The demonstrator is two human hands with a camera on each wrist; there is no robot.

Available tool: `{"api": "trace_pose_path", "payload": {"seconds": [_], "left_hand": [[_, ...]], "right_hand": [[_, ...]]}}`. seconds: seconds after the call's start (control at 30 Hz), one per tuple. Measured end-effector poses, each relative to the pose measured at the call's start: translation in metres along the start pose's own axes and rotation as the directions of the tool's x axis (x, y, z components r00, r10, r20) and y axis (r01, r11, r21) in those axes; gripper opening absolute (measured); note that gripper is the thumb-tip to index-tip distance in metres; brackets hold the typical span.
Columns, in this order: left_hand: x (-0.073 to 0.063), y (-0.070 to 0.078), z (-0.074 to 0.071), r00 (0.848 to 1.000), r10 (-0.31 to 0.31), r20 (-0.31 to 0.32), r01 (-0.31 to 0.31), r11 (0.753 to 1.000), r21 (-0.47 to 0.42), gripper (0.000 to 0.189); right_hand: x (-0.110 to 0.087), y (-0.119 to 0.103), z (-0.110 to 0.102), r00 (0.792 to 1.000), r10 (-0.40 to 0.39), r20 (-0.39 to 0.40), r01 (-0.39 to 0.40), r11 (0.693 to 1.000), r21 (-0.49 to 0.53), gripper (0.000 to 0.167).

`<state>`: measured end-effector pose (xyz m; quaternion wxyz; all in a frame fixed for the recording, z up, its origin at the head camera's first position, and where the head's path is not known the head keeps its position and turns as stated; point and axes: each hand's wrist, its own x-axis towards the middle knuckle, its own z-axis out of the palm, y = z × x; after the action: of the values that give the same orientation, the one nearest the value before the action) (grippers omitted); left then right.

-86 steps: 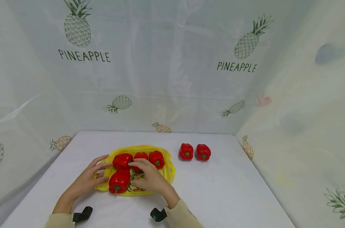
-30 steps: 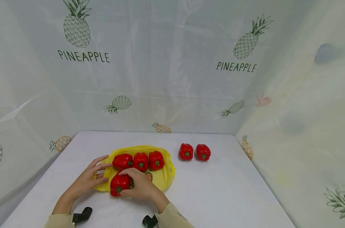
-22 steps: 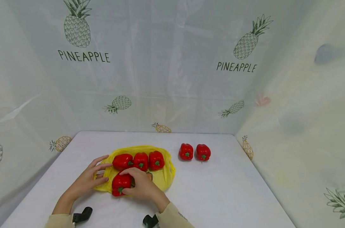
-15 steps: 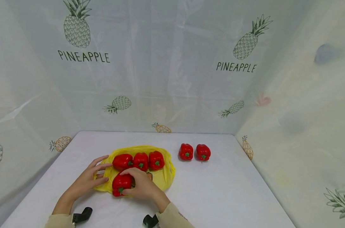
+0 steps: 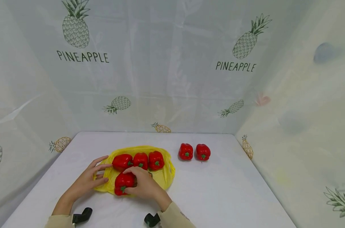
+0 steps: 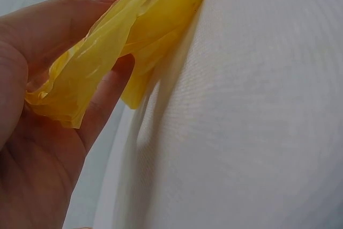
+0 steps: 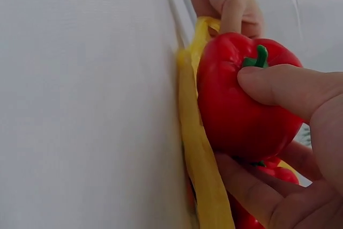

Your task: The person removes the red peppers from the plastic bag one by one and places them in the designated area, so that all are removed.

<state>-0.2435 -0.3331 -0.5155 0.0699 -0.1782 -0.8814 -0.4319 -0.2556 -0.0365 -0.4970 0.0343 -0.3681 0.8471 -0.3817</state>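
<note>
My right hand [image 5: 145, 183] grips a red bell pepper [image 5: 123, 183] with a green stem, over the near-left part of the yellow plastic bag [image 5: 161, 178]. In the right wrist view the thumb presses the pepper beside its stem, fingers underneath. At the bag's left end is my left hand [image 5: 88, 180], its fingers spread and fairly straight. The left wrist view shows the bag's crumpled edge [image 6: 102, 63] between thumb and fingers, without a clear pinch. Along the bag's far side sit three more bell peppers: left [image 5: 122, 162], middle [image 5: 140, 160] and right [image 5: 156, 160].
Two more red bell peppers, one [image 5: 186, 151] beside the other [image 5: 203, 152], stand on the white table [image 5: 218, 190] to the right of the bag. A pineapple-print curtain [image 5: 172, 79] encloses the back and sides. Black wrist devices show on the left [image 5: 82, 215] and right [image 5: 151, 219].
My right hand moved from above the bag's middle to the near-left pepper and took hold of it. Since then, hand and pepper have shifted slightly right. The left hand has stayed put.
</note>
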Motion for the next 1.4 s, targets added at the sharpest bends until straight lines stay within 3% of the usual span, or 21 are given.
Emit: {"api": "trace_pose_path", "payload": {"seconds": [0.43,0.67,1.0,1.4], "left_hand": [[0.002,0.0,-0.002,1.0,-0.013,0.004,0.013,1.0,0.003,0.047],[0.002,0.0,-0.002,1.0,-0.015,0.003,0.015,1.0,0.005,0.047],[0.002,-0.003,-0.002,1.0,-0.023,0.002,0.023,1.0,0.008,0.045],[0.001,-0.003,-0.001,1.0,-0.025,0.004,0.025,1.0,-0.002,0.046]], "right_hand": [[-0.005,0.001,-0.023,0.999,-0.02,-0.025,0.022,0.996,0.088,0.055],[-0.006,0.002,-0.029,0.998,-0.049,-0.045,0.053,0.994,0.092,0.055],[-0.01,0.001,-0.042,0.996,-0.006,-0.084,0.013,0.996,0.091,0.057],[-0.016,0.004,-0.059,0.989,-0.009,-0.149,0.022,0.996,0.087,0.059]]}}
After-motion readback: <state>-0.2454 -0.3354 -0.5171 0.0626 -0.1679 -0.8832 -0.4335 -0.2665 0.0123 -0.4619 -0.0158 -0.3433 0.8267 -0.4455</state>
